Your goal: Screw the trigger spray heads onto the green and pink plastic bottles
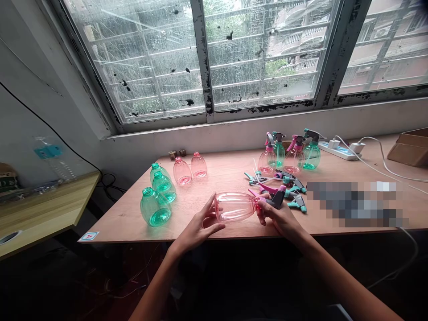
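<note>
The pink bottle point(234, 206) lies sideways just over the table point(217, 171) edge, its base cradled in the left hand point(197, 227) while the right hand point(279, 216) pinches the spray head point(272, 198) at its neck, apparently screwing it on, which needs square threads.

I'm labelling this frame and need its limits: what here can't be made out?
- Head view: whether the spray head is seated on the neck of the pink bottle; the right hand covers the joint.
- Head view: what lies on the table right of the loose triggers; a pixelated patch blurs it.
- Head view: the cardboard box; the right edge cuts it off.
- Head view: two brown items by the wall; too small.
</note>
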Demonstrator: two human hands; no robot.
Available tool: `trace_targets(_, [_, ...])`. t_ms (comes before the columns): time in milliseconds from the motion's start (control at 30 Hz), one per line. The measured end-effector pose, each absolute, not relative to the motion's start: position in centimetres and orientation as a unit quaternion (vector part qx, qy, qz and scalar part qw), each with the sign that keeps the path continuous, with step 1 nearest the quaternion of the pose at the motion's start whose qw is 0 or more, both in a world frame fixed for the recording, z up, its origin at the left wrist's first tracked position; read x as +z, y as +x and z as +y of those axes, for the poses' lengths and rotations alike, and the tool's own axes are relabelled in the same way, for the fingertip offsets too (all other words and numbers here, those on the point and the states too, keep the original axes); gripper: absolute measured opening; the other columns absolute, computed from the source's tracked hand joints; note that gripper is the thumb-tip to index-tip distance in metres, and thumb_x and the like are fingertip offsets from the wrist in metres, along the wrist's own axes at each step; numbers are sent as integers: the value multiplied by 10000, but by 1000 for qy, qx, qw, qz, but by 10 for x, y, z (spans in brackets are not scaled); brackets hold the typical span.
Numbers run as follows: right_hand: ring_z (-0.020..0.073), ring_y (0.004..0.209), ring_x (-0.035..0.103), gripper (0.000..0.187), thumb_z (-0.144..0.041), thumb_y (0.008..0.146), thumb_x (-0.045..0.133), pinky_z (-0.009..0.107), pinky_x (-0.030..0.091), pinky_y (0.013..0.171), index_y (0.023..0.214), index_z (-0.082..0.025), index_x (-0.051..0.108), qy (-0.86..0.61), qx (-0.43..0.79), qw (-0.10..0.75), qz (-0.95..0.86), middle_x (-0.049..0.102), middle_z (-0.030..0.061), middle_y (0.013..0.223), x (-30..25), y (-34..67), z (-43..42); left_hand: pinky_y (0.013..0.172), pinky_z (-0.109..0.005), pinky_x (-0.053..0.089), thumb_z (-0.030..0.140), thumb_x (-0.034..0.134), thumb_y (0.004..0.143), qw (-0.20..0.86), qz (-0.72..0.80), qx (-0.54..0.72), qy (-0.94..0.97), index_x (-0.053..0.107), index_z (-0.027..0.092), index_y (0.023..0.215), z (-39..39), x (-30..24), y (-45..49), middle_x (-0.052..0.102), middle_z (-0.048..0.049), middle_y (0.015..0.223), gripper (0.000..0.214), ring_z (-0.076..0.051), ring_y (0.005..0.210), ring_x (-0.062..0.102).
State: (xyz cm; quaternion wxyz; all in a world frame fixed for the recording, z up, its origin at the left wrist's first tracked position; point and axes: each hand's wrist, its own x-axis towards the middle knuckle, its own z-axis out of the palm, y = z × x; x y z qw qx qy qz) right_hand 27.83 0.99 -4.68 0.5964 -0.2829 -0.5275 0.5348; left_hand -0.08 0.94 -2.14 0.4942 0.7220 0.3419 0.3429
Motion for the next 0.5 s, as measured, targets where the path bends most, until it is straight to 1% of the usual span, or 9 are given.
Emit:
trace_targets(100, [130, 483, 560, 204, -360, 886, 724, 269, 440, 480, 856, -202, 597, -285, 534, 595, -529, 637, -13, 634, -47, 278, 10, 1123, -522, 405, 297, 718, 890, 494, 338, 336, 727, 39, 311, 1589, 10, -22, -1, 579, -142, 1404, 975, -292, 1279, 572])
trace_targets(167, [128, 480, 562, 201, -358, 890, 721, 268, 440, 481, 862, -203, 596, -286, 535, 595, -528, 635, -16, 631, -48, 279, 9, 1121, -520, 407, 307, 726, 883, 495, 339, 336, 726, 23, 316, 1588, 10, -22, -1, 541, -145, 1444, 996, -295, 1285, 565])
trace_targets(267, [130, 482, 563, 197, -356, 891, 721, 270, 443, 486, 879, -206, 593, -286, 537, 594, -527, 635, -19, 630, -49, 279, 9, 1123, -517, 407, 317, 711, 893, 499, 338, 346, 719, 99, 311, 1587, 10, -22, -1, 502, -143, 1478, 925, -302, 1296, 556])
trace_targets(333, [134, 489, 562, 199, -360, 889, 721, 274, 446, 484, 880, -206, 596, -284, 535, 596, -527, 634, -17, 635, -48, 279, 10, 1125, -512, 408, 311, 712, 891, 497, 341, 348, 718, 164, 308, 1581, 10, -22, -1, 517, -136, 1463, 881, -299, 1285, 564])
trace_targets(367, [135, 491, 562, 199, -361, 889, 721, 275, 446, 483, 879, -204, 598, -284, 534, 597, -527, 633, -15, 639, -48, 279, 10, 1126, -511, 408, 305, 720, 885, 495, 342, 348, 719, 172, 312, 1579, 10, -23, -1, 533, -130, 1447, 885, -294, 1275, 572])
trace_targets(500, [133, 480, 560, 200, -360, 891, 718, 277, 441, 482, 870, -204, 594, -285, 534, 594, -530, 640, -11, 642, -47, 279, 11, 1110, -516, 425, 291, 727, 879, 494, 344, 349, 718, 83, 331, 1586, 10, -24, -1, 593, -119, 1371, 957, -267, 1219, 608])
